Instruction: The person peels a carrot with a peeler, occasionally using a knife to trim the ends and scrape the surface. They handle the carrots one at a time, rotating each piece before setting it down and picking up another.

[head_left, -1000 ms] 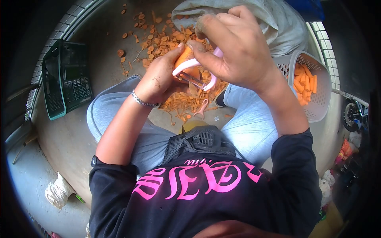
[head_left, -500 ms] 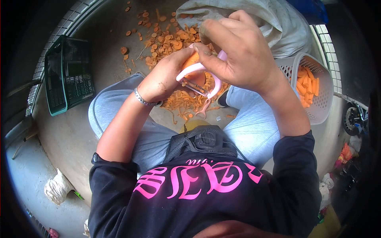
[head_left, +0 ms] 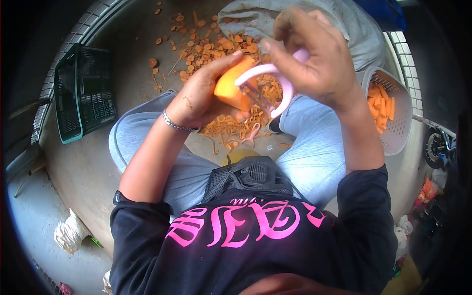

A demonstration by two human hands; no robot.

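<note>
While a thick orange carrot (head_left: 228, 88) is being gripped mid-scene by the left hand (head_left: 203, 92), over scattered orange peelings (head_left: 223, 127), a pink plastic peeler (head_left: 288, 92) is being held by the right hand (head_left: 318, 61) at the carrot's right side, contact unclear.

The peeler (head_left: 287, 92) is smooth plastic, its blurred blade (head_left: 259, 100) probably metal, the carrot (head_left: 232, 87) smooth, the sack (head_left: 366, 42) matt.

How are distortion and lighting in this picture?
Head view: the tiled edge looks bowed and the corners go black; head view: uneven light, trousers bright, green crate dim; head view: carrot and peeler easily made out.
</note>
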